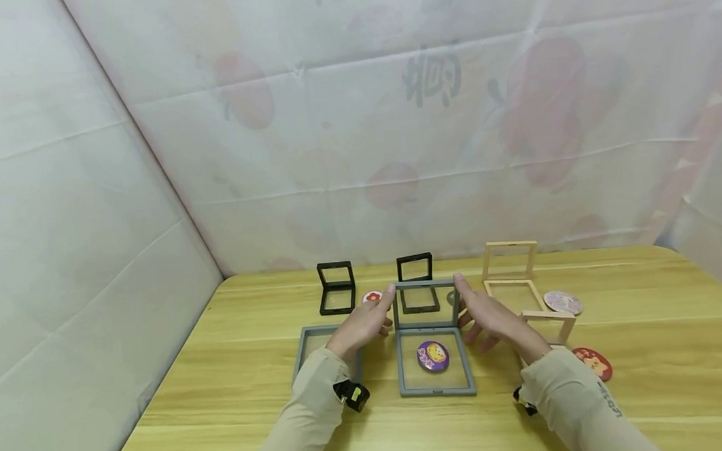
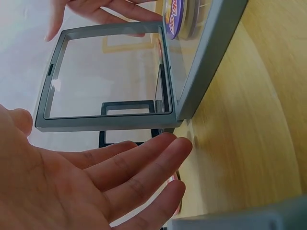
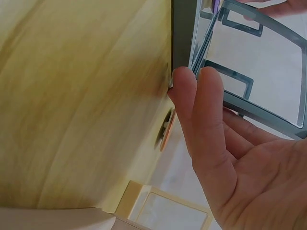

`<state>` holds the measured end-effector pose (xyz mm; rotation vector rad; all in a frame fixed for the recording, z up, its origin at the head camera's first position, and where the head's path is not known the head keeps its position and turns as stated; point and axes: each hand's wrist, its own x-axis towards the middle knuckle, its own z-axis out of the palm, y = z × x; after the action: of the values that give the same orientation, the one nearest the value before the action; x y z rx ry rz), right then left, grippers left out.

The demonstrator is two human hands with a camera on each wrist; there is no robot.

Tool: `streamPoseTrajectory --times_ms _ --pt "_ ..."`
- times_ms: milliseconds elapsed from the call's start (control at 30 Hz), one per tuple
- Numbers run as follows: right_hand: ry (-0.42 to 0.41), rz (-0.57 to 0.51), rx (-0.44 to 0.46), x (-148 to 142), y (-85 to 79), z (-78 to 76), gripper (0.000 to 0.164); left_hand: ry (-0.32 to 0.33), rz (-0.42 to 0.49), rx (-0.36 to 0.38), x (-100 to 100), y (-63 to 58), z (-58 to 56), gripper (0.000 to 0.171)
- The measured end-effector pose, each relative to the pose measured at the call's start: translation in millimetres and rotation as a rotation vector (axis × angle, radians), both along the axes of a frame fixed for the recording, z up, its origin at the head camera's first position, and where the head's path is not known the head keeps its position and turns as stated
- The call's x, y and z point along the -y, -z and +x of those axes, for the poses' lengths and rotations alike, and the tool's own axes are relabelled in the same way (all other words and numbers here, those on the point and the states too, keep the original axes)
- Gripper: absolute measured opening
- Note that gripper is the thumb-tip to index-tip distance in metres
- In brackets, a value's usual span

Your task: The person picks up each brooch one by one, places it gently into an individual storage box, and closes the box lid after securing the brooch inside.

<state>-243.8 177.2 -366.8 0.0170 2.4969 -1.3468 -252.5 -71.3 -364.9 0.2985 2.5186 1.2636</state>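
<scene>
A grey square display frame (image 1: 437, 392) stands hinged open on the table, its lower half flat and its lid (image 2: 105, 125) upright. On the clear film of the lower half lies a round purple badge (image 1: 433, 356) with a yellow cartoon figure. To the left of the lid is my left hand (image 1: 363, 325), palm toward the frame, fingers loosely extended and thumb near the lid's upper corner. My right hand (image 1: 490, 316) is at the lid's other side, thumb by the top corner. In the right wrist view its fingers (image 3: 208, 105) overlap the frame's edge near the hinge.
Two small black frames (image 1: 337, 310) stand open behind. Another grey frame (image 1: 302, 344) lies under the left forearm. Cream frames (image 1: 509, 245) stand at the right, beside a pale purple badge (image 1: 563, 303) and a red badge (image 1: 593, 363). A white cloth wall (image 1: 348, 219) rises behind.
</scene>
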Motion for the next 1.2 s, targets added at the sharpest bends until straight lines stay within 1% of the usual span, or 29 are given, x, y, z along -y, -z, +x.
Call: streamPoseTrajectory --times_ms 100,333,567,767,967,1200 --pt "0.006 -0.005 0.003 -0.1 0.4 -0.2 0.104 0.013 0.014 0.012 -1.2 0.1 -1.8 0.084" --pt "0.003 -0.042 0.003 -0.6 -0.1 -1.9 0.107 -0.008 0.126 0.092 -3.6 0.1 -5.8 0.078" --pt "0.004 -0.063 0.013 -2.8 0.8 -3.6 0.106 0.006 0.147 0.140 -3.3 -1.1 -5.8 0.082" --pt "-0.005 -0.093 0.017 -4.2 0.5 -3.8 0.101 -0.019 0.186 0.203 -2.9 -0.9 -6.5 0.083" --pt "-0.011 -0.116 -0.015 -5.6 1.5 -3.0 0.096 -0.023 0.208 0.229 -1.9 -0.3 -6.7 0.084" --pt "-0.037 -0.132 -0.045 -7.3 7.3 -2.9 0.093 0.009 0.200 0.221 1.9 -0.2 -8.6 0.087"
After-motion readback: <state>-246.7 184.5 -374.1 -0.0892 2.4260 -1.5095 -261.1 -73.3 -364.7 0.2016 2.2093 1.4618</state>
